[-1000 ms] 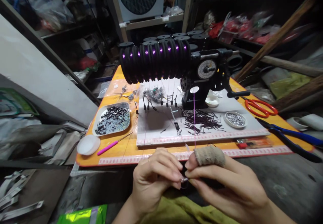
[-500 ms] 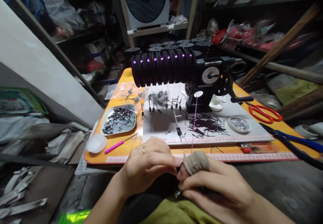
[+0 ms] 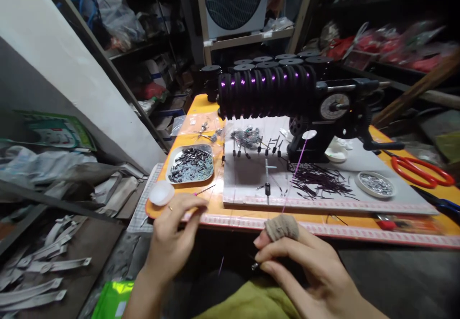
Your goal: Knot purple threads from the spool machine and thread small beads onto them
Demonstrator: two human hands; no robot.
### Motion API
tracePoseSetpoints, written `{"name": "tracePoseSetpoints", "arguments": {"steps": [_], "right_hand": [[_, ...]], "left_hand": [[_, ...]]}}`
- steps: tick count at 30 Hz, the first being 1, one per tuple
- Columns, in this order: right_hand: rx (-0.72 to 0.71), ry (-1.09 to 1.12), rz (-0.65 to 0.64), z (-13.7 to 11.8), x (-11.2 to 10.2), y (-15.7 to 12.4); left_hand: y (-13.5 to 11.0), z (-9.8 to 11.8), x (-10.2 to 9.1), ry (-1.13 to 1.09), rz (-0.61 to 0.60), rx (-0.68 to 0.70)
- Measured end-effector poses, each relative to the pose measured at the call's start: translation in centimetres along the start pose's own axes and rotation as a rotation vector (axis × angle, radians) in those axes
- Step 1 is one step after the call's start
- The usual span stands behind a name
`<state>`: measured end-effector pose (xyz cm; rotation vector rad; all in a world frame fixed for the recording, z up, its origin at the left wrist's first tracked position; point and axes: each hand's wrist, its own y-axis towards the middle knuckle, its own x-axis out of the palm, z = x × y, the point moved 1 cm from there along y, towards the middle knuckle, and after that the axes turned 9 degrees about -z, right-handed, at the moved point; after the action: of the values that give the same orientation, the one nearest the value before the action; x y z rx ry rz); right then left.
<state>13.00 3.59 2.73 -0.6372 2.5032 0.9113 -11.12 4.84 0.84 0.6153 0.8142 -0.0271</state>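
My right hand [image 3: 309,268] is closed below the table's front edge, its forefinger wrapped in a beige bandage [image 3: 282,228]. Its thumb and fingers pinch a small metal piece [image 3: 254,265]. A pink thread [image 3: 296,165] runs from that hand up to the black hand-crank winder [image 3: 334,110], whose row of black spools [image 3: 266,91] carries purple thread. My left hand [image 3: 172,237], a ring on one finger, is off to the left at the table edge. Its fingers are curled over the pink-handled hook tool [image 3: 205,190], of which only the metal tip shows.
On the orange table [image 3: 251,222] lie a white board [image 3: 247,180], a tray of dark small parts [image 3: 190,165], a white lid [image 3: 161,193], a heap of dark sticks [image 3: 319,180], a dish of silver bits [image 3: 375,184] and red scissors [image 3: 420,170]. Clutter lines the floor at left.
My left hand has left the right hand and moved left and up onto the pink-handled tool. The right hand keeps its pinch on the metal piece. The view has swung left.
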Motion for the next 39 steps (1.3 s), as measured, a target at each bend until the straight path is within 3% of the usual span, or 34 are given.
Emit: {"name": "tracePoseSetpoints", "arguments": {"steps": [2, 6, 8, 11, 12, 14, 17, 20, 25, 32, 39], "right_hand": [[-0.010, -0.016, -0.001, 0.3, 0.2, -0.1], [0.003, -0.027, 0.003, 1.0, 0.3, -0.6], [0.022, -0.010, 0.039, 1.3, 0.4, -1.0], [0.089, 0.050, 0.140, 1.8, 0.8, -1.8], [0.122, 0.078, 0.173, 2.0, 1.0, -2.0], [0.182, 0.136, 0.235, 2.1, 1.4, -2.2], [0.248, 0.239, 0.317, 1.9, 2.0, -2.1], [0.276, 0.354, 0.366, 1.4, 2.2, -2.0], [0.305, 0.361, 0.404, 1.1, 2.0, -2.3], [0.245, 0.412, 0.367, 1.0, 1.8, -2.1], [0.239, 0.412, 0.352, 0.8, 1.7, -2.0]], "left_hand": [[-0.5, -1.6, -0.2, 0.269, -0.008, -0.221], [-0.5, -3.2, 0.7, 0.375, -0.102, -0.306], [-0.7, -2.9, 0.9, 0.381, -0.118, -0.323], [-1.8, -0.5, 0.7, 0.362, -0.060, -0.364], [-2.3, 0.7, 0.8, 0.336, -0.028, -0.382], [-3.2, 3.4, 1.7, 0.055, -0.012, -0.447], [-4.0, 6.8, 4.5, -0.471, -0.126, -0.490], [-4.2, 8.4, 6.9, -0.713, -0.167, -0.545], [-4.3, 8.6, 8.0, -0.771, -0.124, -0.629], [-4.5, 8.7, 8.4, -0.859, -0.032, -0.603], [-4.4, 8.7, 7.8, -0.888, -0.016, -0.578]]}}
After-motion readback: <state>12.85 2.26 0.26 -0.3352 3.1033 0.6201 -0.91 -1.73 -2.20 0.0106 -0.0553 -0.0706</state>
